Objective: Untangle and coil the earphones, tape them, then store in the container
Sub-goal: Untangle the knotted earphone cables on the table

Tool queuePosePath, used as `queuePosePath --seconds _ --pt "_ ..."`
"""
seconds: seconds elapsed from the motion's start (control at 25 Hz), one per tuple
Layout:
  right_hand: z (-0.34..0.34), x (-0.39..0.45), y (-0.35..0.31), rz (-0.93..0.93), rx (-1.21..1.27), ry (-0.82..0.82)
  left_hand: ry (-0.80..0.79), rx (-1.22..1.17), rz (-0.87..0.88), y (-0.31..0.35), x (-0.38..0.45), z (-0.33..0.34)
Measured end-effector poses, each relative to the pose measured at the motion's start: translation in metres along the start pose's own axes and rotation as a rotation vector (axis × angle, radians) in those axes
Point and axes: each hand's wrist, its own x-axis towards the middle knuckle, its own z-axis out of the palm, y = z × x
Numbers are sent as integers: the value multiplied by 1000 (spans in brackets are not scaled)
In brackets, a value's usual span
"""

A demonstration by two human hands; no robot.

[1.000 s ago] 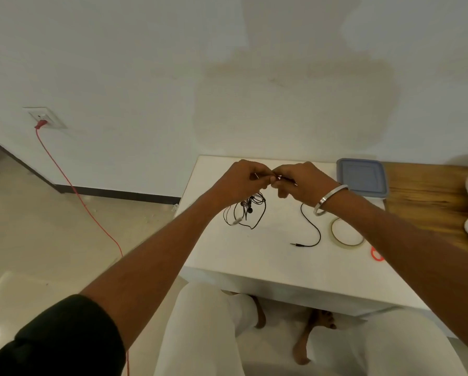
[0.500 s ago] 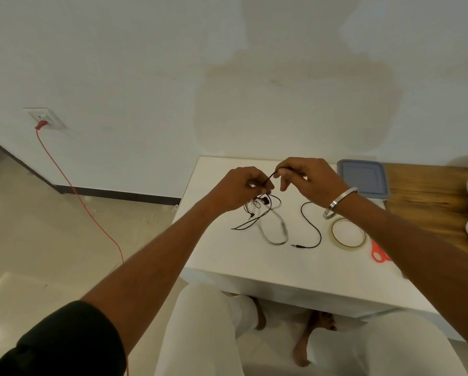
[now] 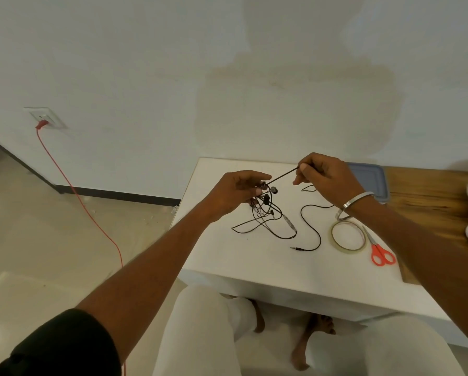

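- Head view: the left hand [image 3: 236, 192] is raised over the white table [image 3: 243, 261], fingers curled round a knot of the black earphones [image 3: 268, 213], with the earbuds bunched at its fingertips.
- The right hand [image 3: 323, 176] pinches one strand of the cord between thumb and forefinger; that strand runs taut and straight between the two hands.
- Below the left hand the rest of the cord hangs in tangled loops onto the table, and one loose length curves away to the plug [image 3: 298, 248], which lies flat near the tape.
- A roll of clear tape [image 3: 348, 236] lies flat under the right wrist, just beside red-handled scissors [image 3: 380, 253].
- A container with a blue-grey lid [image 3: 371, 179] sits at the back of the table, partly hidden by the right hand.
- A metal bracelet [image 3: 355, 203] circles the right wrist.
- A red cable [image 3: 78, 196] runs from a wall socket [image 3: 45, 119] down to the floor.
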Motion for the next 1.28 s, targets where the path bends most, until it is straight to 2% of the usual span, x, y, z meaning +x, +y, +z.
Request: queuePosePath --seconds 0.12,0.32,0.4,0.48,0.56,0.68,0.76,0.84,0.88,0.96,1.08,1.28 --pt "-4 -2 10 69 1 46 74 -78 1 -5 -1 -2" --pt "-12 -2 25 154 11 111 309 82 -61 -17 0 -14" --pt "-18 0 31 193 25 189 461 203 -103 -26 0 -23" --pt "-23 0 35 232 104 232 511 461 -122 -33 -4 -31" --pt "-24 1 34 263 278 204 461 621 -124 -42 -7 -34" --pt "-21 3 25 268 509 128 298 704 -136 -55 -8 -31" --pt "-19 3 19 244 561 80 198 762 -215 -56 -6 -24" --pt "-17 4 14 225 571 30 186 821 -270 -45 -3 -12" --pt "-16 5 12 220 567 10 200 801 -221 -36 0 -4" --pt "-14 7 9 213 545 -19 193 601 -55 -21 6 14" --pt "-13 8 4 202 502 -35 101 340 21 -5 18 42" --pt "-17 8 2 188 466 -32 87 294 67 3 31 69"
